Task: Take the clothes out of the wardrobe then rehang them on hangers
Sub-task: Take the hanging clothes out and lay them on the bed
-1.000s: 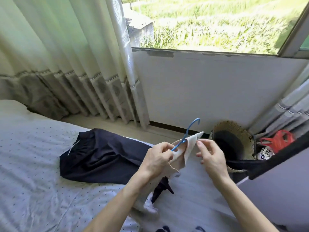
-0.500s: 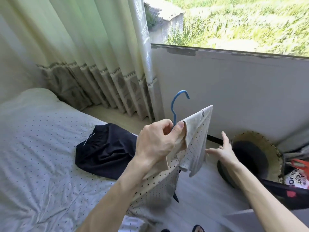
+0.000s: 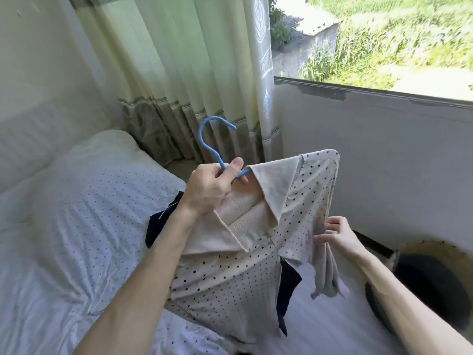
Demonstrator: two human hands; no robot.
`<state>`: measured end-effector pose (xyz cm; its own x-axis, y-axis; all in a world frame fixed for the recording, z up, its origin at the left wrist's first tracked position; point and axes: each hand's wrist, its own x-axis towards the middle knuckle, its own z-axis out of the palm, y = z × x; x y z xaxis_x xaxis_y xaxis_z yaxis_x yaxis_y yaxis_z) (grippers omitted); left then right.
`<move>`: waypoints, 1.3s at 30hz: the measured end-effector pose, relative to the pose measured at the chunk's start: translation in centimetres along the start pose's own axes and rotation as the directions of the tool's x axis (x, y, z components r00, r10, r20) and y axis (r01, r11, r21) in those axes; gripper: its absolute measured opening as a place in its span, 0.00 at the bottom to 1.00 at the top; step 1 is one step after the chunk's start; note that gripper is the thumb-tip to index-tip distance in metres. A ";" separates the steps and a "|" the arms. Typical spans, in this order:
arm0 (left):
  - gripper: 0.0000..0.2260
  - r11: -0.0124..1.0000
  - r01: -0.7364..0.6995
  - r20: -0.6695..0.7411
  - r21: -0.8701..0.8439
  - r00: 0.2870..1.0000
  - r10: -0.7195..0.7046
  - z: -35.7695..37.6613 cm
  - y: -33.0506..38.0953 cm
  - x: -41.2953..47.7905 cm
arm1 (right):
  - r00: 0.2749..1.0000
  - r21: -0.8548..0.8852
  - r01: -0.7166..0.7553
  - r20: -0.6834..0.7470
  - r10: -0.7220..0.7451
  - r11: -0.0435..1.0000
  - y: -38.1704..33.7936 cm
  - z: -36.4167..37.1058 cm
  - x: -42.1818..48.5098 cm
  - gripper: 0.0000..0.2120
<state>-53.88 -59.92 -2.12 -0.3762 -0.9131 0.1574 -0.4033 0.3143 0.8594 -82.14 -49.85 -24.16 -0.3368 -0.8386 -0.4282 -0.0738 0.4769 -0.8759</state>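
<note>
A beige polka-dot shirt (image 3: 230,285) with a plain collar hangs on a blue hanger (image 3: 208,139), lifted above the bed. My left hand (image 3: 213,188) grips the hanger just below its hook, which sticks up in front of the curtain. My right hand (image 3: 337,235) pinches the shirt's right sleeve edge lower down. A dark navy garment (image 3: 160,226) lies on the bed behind the shirt, mostly hidden by my arm and the shirt.
The bed (image 3: 76,226) with a dotted white sheet fills the left. A pale curtain (image 3: 179,73) hangs behind. A straw hat (image 3: 435,272) lies at the right, under the wall and window sill (image 3: 371,94).
My left hand has raised the hanger and shirt higher and the shirt has spread out on it. My right hand moved from open air to pinching the sleeve. The view swung left.
</note>
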 end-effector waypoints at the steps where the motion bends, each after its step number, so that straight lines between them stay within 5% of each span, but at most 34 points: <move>1: 0.24 0.998 0.017 -0.006 -0.061 1.000 -0.018 -1.0 -0.7 0.7 | 1.000 0.002 0.003 0.020 -0.003 1.000 -0.6 0.6 0.3 0.32; 6: 0.23 0.980 0.111 -0.164 -0.163 0.977 -0.138 -6.9 -5.7 4.0 | 0.989 -0.185 -0.014 0.141 0.041 0.983 -3.7 5.2 3.6 0.08; 9: 0.31 0.951 0.270 -0.183 -0.148 0.938 -0.295 -11.0 -11.5 6.2 | 0.968 -0.252 -0.050 0.225 0.109 0.967 -5.1 9.3 5.6 0.09; 17: 0.20 0.771 0.600 -0.220 -0.214 0.739 -0.637 -19.4 -33.8 12.8 | 0.823 -0.499 -0.187 0.392 0.412 0.846 -7.6 21.3 13.1 0.19; 21: 0.18 0.669 0.717 -0.192 -0.194 0.641 -0.743 -19.6 -44.8 14.3 | 0.798 -0.621 -0.211 0.337 0.499 0.755 -7.5 27.9 16.9 0.16; 24: 0.14 0.631 0.759 -0.160 -0.162 0.610 -0.776 -18.9 -50.7 15.3 | 0.688 -0.682 -0.315 0.315 0.654 0.660 -5.6 31.6 18.8 0.18; 27: 0.10 0.631 0.765 -0.115 -0.126 0.621 -0.776 -18.7 -55.2 16.8 | 0.600 -0.817 -0.270 0.270 0.753 0.509 -3.4 34.4 20.0 0.18; 29: 0.07 0.648 0.754 -0.079 -0.107 0.643 -0.762 -18.5 -57.6 18.2 | 0.659 -0.845 -0.245 0.215 0.721 0.476 -2.2 35.8 21.0 0.14; 34: 0.11 0.621 0.780 -0.038 -0.083 0.620 -0.784 -18.7 -63.4 23.2 | 0.833 -0.728 -0.321 0.088 0.547 0.606 -1.8 38.3 25.3 0.07; 39: 0.14 0.598 0.801 -0.048 0.016 0.598 -0.800 -18.1 -69.4 26.8 | 0.896 -0.653 -0.302 0.055 0.441 0.695 -2.5 41.4 30.3 0.04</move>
<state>-20.90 -110.88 -48.76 0.1380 -0.8099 -0.5701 -0.5559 -0.5397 0.6322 -53.32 -87.40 -44.15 -0.2823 -0.5556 -0.7821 -0.5626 0.7562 -0.3341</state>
